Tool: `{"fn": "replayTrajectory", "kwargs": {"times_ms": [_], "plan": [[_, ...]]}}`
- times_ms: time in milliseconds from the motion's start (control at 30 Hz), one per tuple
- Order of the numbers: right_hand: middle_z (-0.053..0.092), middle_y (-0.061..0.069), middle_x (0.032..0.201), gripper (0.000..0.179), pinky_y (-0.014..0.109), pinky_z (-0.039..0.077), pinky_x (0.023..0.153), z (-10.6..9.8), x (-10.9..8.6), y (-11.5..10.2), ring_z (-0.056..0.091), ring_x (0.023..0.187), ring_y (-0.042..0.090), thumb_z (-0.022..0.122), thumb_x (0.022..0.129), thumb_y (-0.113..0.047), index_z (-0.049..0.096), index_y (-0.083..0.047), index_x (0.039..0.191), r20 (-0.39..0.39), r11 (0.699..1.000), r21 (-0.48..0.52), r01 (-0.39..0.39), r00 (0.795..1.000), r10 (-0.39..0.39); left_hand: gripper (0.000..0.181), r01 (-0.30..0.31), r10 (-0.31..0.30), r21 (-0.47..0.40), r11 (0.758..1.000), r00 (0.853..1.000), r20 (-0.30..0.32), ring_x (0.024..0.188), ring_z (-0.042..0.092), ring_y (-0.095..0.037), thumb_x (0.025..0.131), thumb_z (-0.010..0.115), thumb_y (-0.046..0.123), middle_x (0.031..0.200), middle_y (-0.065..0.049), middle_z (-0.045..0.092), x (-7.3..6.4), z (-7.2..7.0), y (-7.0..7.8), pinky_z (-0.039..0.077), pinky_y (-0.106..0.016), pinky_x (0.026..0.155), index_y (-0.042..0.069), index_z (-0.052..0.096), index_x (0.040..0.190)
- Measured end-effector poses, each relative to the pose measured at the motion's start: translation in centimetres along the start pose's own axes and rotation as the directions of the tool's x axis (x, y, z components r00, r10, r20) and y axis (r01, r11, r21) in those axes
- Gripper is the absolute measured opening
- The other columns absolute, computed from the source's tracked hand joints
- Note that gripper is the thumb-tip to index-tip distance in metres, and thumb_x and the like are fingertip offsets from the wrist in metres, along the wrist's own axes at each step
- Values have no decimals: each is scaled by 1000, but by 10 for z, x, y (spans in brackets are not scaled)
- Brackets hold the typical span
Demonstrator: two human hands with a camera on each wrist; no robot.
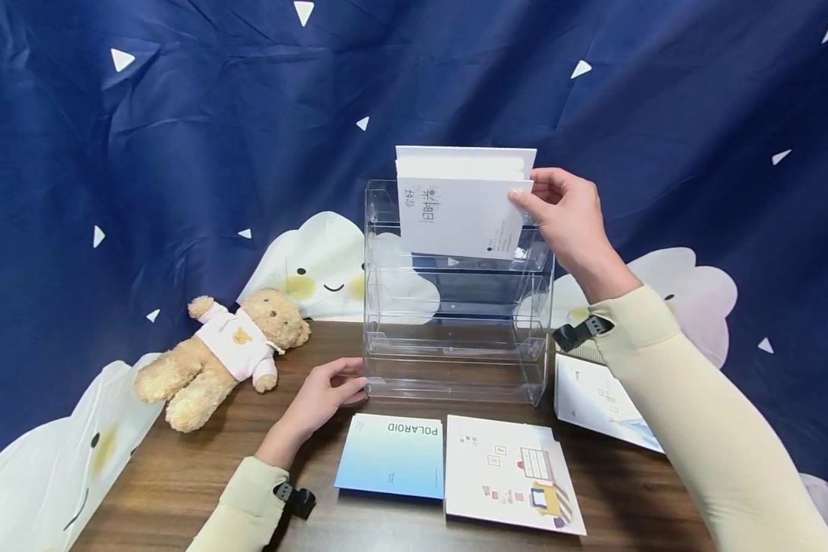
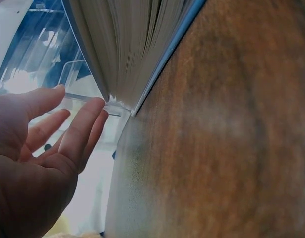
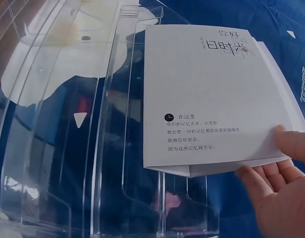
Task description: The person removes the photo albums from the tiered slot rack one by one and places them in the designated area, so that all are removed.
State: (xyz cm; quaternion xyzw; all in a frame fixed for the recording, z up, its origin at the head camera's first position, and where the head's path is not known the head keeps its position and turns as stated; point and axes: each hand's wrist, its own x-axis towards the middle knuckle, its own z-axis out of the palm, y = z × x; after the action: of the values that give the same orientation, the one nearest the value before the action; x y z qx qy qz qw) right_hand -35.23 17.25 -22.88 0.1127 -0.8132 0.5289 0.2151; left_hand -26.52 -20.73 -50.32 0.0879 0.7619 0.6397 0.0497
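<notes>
A clear tiered plastic rack (image 1: 455,349) stands on the table. At its top, my right hand (image 1: 569,218) pinches the right edge of a white book (image 1: 465,218) with Chinese lettering, thumb on the front cover and fingers behind. In the right wrist view the book's covers (image 3: 202,94) stand slightly apart, over the rack's upper tiers. My left hand (image 1: 327,395) is at the rack's lower left side, its fingertips touching the edge. The left wrist view shows this hand (image 2: 53,144) with loosely extended fingers, beside the pages of a thick book (image 2: 130,49).
In front of the rack lie a blue book (image 1: 389,456) marked POLAROID and a white illustrated book (image 1: 510,475). Another pale book (image 1: 603,399) lies to the right, partly behind my right sleeve. A teddy bear (image 1: 231,353) lies at left. A blue curtain (image 1: 248,115) hangs behind.
</notes>
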Motion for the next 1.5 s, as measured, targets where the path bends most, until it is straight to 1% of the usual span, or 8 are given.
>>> {"fn": "replayTrajectory", "kwargs": {"times_ms": [300,600,733,867,1033,1200,1367,1500], "plan": [[71,-20,99,38,9,57,78,-16,-18,13,65,98,3,84,104,-24,75,-6,137,-16,998,11,-55,998,55,49,17,-17,-13,1000,1000,-2,123,75,-35,110,70,3,145,-35,67,-3,3,2,72,-34,102,-11,57,154],[71,-22,96,34,4,59,85,-37,-34,23,66,98,0,84,103,-17,74,-6,133,-24,995,66,-74,997,75,48,8,-8,-12,1000,1000,2,124,74,-36,110,70,3,145,-36,66,-2,3,3,72,-34,101,-12,57,154],[70,-26,97,37,3,58,88,-47,-44,29,66,101,0,83,104,-23,73,-7,135,-21,995,8,-96,995,96,49,9,-9,-20,1000,1000,1,124,74,-37,109,69,1,146,-36,65,-2,2,3,72,-34,101,-12,56,154],[71,-28,96,36,3,58,86,-57,-54,39,66,100,-2,83,104,-23,73,-6,135,-28,994,-9,-110,994,110,49,9,-9,-20,1000,1000,5,124,74,-37,110,69,2,147,-37,65,-3,2,3,72,-35,102,-12,56,155],[69,-26,99,31,0,56,82,-69,-70,50,64,99,-2,83,104,-24,73,-14,132,-41,989,-43,-143,989,142,50,11,-11,-13,1000,1000,5,126,74,-39,110,70,4,147,-36,64,-4,1,3,71,-40,105,-12,55,155],[67,-26,102,33,-1,54,83,-82,-90,59,62,101,-1,82,105,-32,71,-18,133,-37,980,-90,-179,984,176,49,19,-19,-13,1000,1000,8,127,73,-38,110,70,5,148,-35,65,-4,1,2,71,-39,105,-10,57,155],[68,-25,99,26,0,54,77,-95,-106,71,61,96,-2,82,106,-28,72,-22,129,-42,979,-120,-166,986,162,49,19,-19,-13,1000,1000,13,126,74,-37,110,71,5,147,-35,65,-2,1,1,72,-36,103,-10,57,155],[66,-27,95,30,1,51,73,-106,-119,80,60,91,-4,81,106,-28,71,-15,131,-49,968,-203,-144,989,137,49,15,-15,-16,1000,1000,15,126,74,-37,110,70,5,147,-35,65,-1,1,1,72,-33,102,-10,57,155]]}}
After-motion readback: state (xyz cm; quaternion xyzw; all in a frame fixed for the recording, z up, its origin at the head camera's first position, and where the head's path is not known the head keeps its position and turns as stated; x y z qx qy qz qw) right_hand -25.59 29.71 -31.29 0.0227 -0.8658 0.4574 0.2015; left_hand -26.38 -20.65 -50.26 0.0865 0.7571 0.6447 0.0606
